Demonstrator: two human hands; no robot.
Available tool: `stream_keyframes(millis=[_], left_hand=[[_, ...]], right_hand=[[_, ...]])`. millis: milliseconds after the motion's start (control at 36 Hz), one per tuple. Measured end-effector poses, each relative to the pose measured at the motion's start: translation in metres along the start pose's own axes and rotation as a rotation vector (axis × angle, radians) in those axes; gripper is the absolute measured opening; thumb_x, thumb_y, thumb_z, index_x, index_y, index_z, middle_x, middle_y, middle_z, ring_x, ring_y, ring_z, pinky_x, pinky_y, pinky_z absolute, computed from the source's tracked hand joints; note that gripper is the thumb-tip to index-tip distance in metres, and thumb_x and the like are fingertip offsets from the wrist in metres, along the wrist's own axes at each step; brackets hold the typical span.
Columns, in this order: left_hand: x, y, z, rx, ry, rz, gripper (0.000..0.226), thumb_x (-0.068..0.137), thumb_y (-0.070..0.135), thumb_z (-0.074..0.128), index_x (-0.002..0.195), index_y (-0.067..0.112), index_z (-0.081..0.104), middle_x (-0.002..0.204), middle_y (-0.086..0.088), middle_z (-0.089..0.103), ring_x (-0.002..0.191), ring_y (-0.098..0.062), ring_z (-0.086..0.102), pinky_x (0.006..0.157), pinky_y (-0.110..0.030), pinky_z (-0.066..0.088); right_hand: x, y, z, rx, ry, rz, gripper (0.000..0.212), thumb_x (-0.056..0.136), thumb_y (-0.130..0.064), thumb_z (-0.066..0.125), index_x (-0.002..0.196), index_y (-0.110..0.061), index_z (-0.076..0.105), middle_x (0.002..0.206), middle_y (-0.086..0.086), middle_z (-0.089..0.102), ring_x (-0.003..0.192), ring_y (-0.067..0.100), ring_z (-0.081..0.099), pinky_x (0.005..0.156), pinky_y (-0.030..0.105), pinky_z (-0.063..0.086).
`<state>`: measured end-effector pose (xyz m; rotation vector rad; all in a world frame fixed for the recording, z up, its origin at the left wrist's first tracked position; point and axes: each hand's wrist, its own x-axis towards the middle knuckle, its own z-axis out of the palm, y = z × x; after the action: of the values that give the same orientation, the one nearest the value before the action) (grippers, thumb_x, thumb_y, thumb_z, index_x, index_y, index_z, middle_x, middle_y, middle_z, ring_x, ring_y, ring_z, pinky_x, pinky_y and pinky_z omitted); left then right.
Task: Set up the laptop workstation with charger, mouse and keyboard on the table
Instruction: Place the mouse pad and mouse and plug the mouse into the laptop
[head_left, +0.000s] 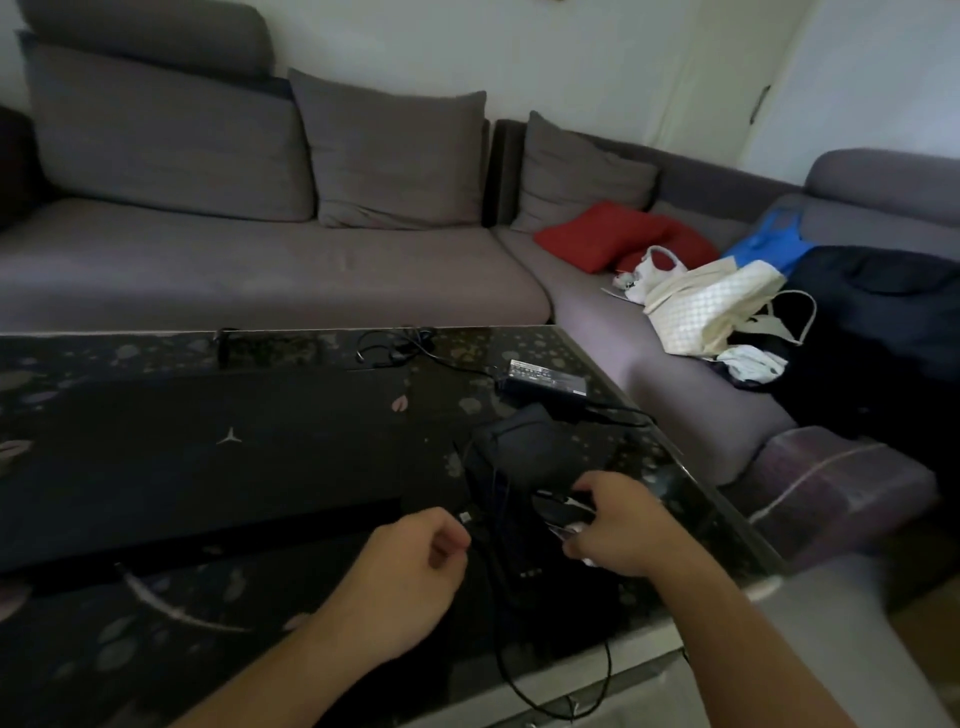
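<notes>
A closed black laptop (208, 457) lies on the dark speckled table (171, 623), its lid logo facing up. The charger brick (545, 382) sits at the table's far right, its cable (395, 351) coiled behind it. A black mouse (563, 506) rests on a dark pad (524, 441) near the right edge. My right hand (618, 525) grips the mouse from the right side. My left hand (410, 577) is curled and pinches a thin black cable with a small plug (464, 517) at its fingertips. No keyboard is in view.
A grey corner sofa (260, 270) wraps behind and to the right of the table. On it lie a red cushion (602, 234), a white bag (711, 306), blue cloth and dark clothing. A black cable loop (556, 691) hangs over the table's front edge.
</notes>
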<state>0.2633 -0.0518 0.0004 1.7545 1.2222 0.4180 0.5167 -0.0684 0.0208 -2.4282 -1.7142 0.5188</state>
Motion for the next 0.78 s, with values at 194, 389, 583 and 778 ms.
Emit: stream_keyframes(millis=[194, 389, 583, 778], left_hand=[[0.01, 0.042, 0.016, -0.923, -0.238, -0.21, 0.048, 0.089, 0.055, 0.074, 0.124, 0.023, 0.074, 0.122, -0.01, 0.076, 0.11, -0.031, 0.075, 0.095, -0.054, 0.06], [0.014, 0.057, -0.001, -1.034, 0.0, -0.148, 0.031, 0.094, 0.022, 0.071, 0.124, 0.016, 0.072, 0.114, -0.014, 0.078, 0.105, -0.035, 0.076, 0.08, -0.058, 0.062], [0.008, 0.054, -0.037, -1.219, 0.15, -0.064, 0.038, 0.096, 0.02, 0.057, 0.132, 0.014, 0.068, 0.121, -0.012, 0.077, 0.117, -0.032, 0.071, 0.086, -0.056, 0.059], [-0.003, 0.053, -0.072, -1.355, 0.365, 0.112, 0.044, 0.097, 0.023, 0.055, 0.14, 0.018, 0.063, 0.124, -0.006, 0.076, 0.11, -0.024, 0.075, 0.082, -0.048, 0.058]], right_hand=[[-0.042, -0.057, -0.009, 0.369, 0.1, -0.276, 0.044, 0.066, -0.051, 0.082, 0.101, -0.03, 0.067, 0.094, -0.011, 0.072, 0.085, 0.001, 0.067, 0.077, 0.032, 0.059], [-0.012, -0.027, -0.015, 0.668, 0.187, -0.23, 0.041, 0.083, 0.009, 0.066, 0.113, -0.017, 0.075, 0.102, -0.002, 0.075, 0.098, 0.016, 0.072, 0.088, 0.021, 0.054], [0.01, 0.012, 0.001, 0.008, -0.153, 0.134, 0.107, 0.077, -0.039, 0.082, 0.165, -0.029, 0.022, 0.168, 0.008, 0.024, 0.153, 0.041, 0.025, 0.123, 0.047, 0.033], [0.007, -0.011, 0.021, -0.125, -0.247, 0.131, 0.147, 0.07, -0.086, 0.068, 0.165, -0.012, -0.015, 0.172, 0.013, -0.027, 0.159, 0.038, -0.018, 0.129, 0.051, -0.001]])
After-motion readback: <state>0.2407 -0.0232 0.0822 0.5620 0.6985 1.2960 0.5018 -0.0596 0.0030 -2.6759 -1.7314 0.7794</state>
